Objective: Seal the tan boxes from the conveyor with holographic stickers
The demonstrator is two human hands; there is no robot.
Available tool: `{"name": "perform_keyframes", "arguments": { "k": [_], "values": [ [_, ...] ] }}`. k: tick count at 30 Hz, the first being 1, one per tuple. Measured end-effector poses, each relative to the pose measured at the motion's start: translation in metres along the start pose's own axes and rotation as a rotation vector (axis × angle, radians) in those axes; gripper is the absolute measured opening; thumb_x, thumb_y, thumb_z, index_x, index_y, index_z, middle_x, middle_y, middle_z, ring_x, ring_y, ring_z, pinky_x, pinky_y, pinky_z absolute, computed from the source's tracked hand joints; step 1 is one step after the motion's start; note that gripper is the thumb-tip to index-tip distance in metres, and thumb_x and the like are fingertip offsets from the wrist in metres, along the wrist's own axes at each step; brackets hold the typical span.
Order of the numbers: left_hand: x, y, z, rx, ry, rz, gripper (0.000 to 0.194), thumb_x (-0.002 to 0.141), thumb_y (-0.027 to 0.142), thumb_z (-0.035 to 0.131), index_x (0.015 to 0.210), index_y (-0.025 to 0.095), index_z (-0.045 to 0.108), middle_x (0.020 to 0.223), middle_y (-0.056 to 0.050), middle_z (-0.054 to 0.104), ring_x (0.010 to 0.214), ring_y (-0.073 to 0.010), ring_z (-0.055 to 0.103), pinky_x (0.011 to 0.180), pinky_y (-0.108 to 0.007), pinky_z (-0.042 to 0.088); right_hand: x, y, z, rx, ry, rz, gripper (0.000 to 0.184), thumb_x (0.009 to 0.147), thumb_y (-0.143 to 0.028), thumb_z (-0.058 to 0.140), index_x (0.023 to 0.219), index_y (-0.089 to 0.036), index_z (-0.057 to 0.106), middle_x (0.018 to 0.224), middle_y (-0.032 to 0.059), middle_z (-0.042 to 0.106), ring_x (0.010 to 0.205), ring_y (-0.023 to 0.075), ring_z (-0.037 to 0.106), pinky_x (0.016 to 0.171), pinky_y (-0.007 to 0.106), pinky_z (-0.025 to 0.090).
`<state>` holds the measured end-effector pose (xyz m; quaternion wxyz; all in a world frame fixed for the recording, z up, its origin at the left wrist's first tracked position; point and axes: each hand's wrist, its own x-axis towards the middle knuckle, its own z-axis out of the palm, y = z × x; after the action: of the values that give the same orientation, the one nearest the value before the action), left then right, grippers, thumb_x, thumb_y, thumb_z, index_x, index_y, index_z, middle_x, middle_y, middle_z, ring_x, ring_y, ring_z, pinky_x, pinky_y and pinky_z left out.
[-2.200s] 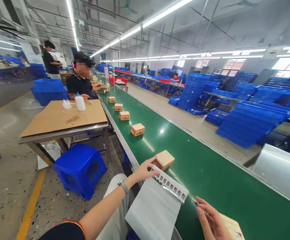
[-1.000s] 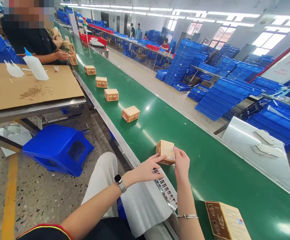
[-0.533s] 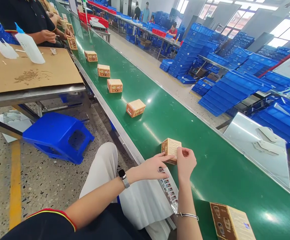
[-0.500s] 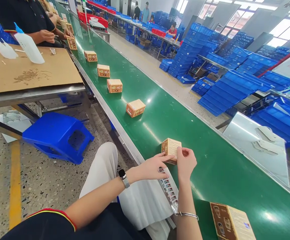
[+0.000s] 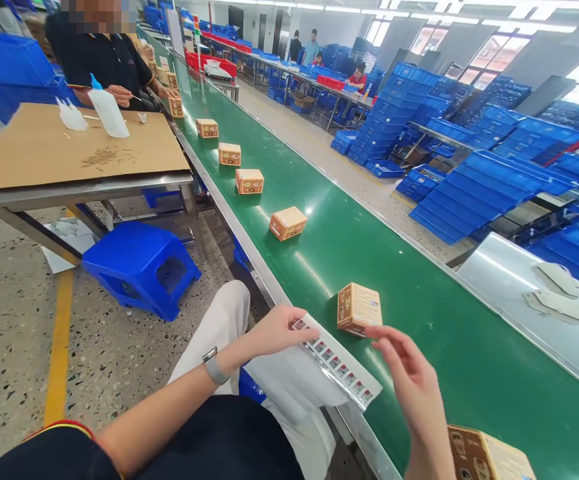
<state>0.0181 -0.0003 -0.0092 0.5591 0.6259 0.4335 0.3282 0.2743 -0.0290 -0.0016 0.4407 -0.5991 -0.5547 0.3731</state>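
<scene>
A small brown carton [image 5: 358,309] stands on the green conveyor belt [image 5: 419,320], free of both hands. My left hand [image 5: 274,329] grips the near end of a white sticker sheet [image 5: 336,362] that lies across the belt's edge and my lap. My right hand [image 5: 409,377] hovers just right of the sheet and below the carton, fingers loosely apart, holding nothing. Another brown carton [image 5: 489,457] lies at the bottom right by my right wrist.
Several more cartons [image 5: 288,223] ride the belt farther up. A person in black [image 5: 104,57] sits at a cardboard-topped table [image 5: 69,153] with a white glue bottle [image 5: 108,113]. A blue stool [image 5: 142,267] stands on the floor. Stacked blue crates [image 5: 469,187] lie beyond the belt.
Both hands have let go of the carton, which now stands alone on the belt. My left hand has taken hold of the sticker sheet; my right hand has dropped back toward me.
</scene>
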Motion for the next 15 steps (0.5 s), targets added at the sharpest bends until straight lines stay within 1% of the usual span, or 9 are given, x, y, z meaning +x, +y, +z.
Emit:
{"name": "perform_keyframes", "arguments": {
  "k": [1, 3, 5, 8, 10, 12, 13, 14, 15],
  "values": [
    [-0.008, -0.001, -0.004, -0.066, 0.036, -0.040, 0.034, 0.082, 0.047, 0.067, 0.081, 0.013, 0.071, 0.068, -0.001, 0.067, 0.062, -0.0133, 0.058, 0.055, -0.023, 0.040, -0.012, -0.001, 0.002, 0.034, -0.109, 0.008, 0.037, 0.081, -0.047, 0.069, 0.111, -0.024, 0.067, 0.120, 0.0095, 0.069, 0.110, 0.0267, 0.064, 0.097, 0.040, 0.050],
    [-0.021, -0.003, -0.011, -0.189, 0.100, -0.108, 0.035, 0.083, 0.046, 0.066, 0.086, 0.012, 0.071, 0.075, -0.003, 0.070, 0.067, -0.0144, 0.060, 0.060, -0.023, 0.044, -0.031, 0.002, 0.009, 0.095, -0.180, 0.037, 0.045, 0.074, -0.042, 0.078, 0.114, -0.024, 0.066, 0.120, 0.0093, 0.069, 0.110, 0.0271, 0.065, 0.095, 0.037, 0.052],
    [-0.030, -0.003, -0.018, -0.216, 0.102, -0.169, 0.035, 0.084, 0.046, 0.064, 0.089, 0.012, 0.070, 0.080, -0.005, 0.072, 0.071, -0.0166, 0.064, 0.064, -0.025, 0.047, -0.041, 0.006, 0.019, 0.156, -0.148, 0.091, 0.044, 0.071, -0.040, 0.081, 0.111, -0.023, 0.068, 0.114, 0.0092, 0.071, 0.104, 0.0268, 0.067, 0.088, 0.033, 0.056],
    [-0.036, 0.001, -0.028, -0.020, 0.104, -0.168, 0.032, 0.087, 0.041, 0.061, 0.103, 0.015, 0.067, 0.092, -0.007, 0.073, 0.082, -0.0209, 0.068, 0.070, -0.030, 0.053, -0.047, 0.008, 0.033, 0.224, -0.106, 0.156, 0.040, 0.074, -0.042, 0.079, 0.107, -0.021, 0.071, 0.096, 0.0076, 0.074, 0.089, 0.0238, 0.070, 0.076, 0.028, 0.058],
    [-0.037, 0.010, -0.030, 0.237, 0.219, -0.046, 0.039, 0.086, 0.032, 0.063, 0.123, 0.019, 0.059, 0.118, -0.010, 0.068, 0.107, -0.0259, 0.064, 0.090, -0.039, 0.053, -0.049, 0.005, 0.039, 0.245, -0.082, 0.163, 0.041, 0.075, -0.042, 0.078, 0.110, -0.021, 0.070, 0.085, 0.0049, 0.073, 0.082, 0.0212, 0.070, 0.071, 0.026, 0.058],
    [-0.037, 0.021, -0.026, 0.498, 0.283, 0.154, 0.049, 0.086, 0.024, 0.064, 0.133, 0.022, 0.050, 0.141, -0.010, 0.055, 0.132, -0.0289, 0.048, 0.111, -0.048, 0.038, -0.050, -0.002, 0.045, 0.242, -0.048, 0.170, 0.044, 0.076, -0.043, 0.078, 0.113, -0.021, 0.068, 0.076, 0.0026, 0.072, 0.075, 0.0193, 0.070, 0.068, 0.024, 0.057],
    [-0.037, 0.026, -0.022, 0.590, 0.243, 0.254, 0.046, 0.088, 0.023, 0.063, 0.132, 0.023, 0.051, 0.144, -0.009, 0.052, 0.137, -0.0291, 0.043, 0.116, -0.050, 0.031, -0.050, -0.006, 0.047, 0.236, -0.052, 0.186, 0.045, 0.075, -0.043, 0.078, 0.113, -0.021, 0.067, 0.074, 0.0023, 0.073, 0.072, 0.0189, 0.070, 0.067, 0.023, 0.057],
    [-0.037, 0.032, -0.017, 0.643, 0.162, 0.335, 0.040, 0.090, 0.025, 0.061, 0.129, 0.023, 0.053, 0.142, -0.008, 0.054, 0.137, -0.0284, 0.043, 0.118, -0.050, 0.029, -0.050, -0.010, 0.050, 0.235, -0.067, 0.207, 0.045, 0.075, -0.043, 0.078, 0.113, -0.021, 0.067, 0.073, 0.0024, 0.073, 0.071, 0.0190, 0.071, 0.066, 0.023, 0.057],
    [-0.036, 0.036, -0.012, 0.662, 0.067, 0.386, 0.035, 0.092, 0.028, 0.061, 0.126, 0.022, 0.056, 0.136, -0.007, 0.060, 0.132, -0.0269, 0.049, 0.116, -0.047, 0.032, -0.050, -0.015, 0.052, 0.241, -0.088, 0.227, 0.043, 0.076, -0.043, 0.078, 0.111, -0.021, 0.067, 0.072, 0.0027, 0.074, 0.070, 0.0194, 0.071, 0.065, 0.023, 0.057]
  ]
}}
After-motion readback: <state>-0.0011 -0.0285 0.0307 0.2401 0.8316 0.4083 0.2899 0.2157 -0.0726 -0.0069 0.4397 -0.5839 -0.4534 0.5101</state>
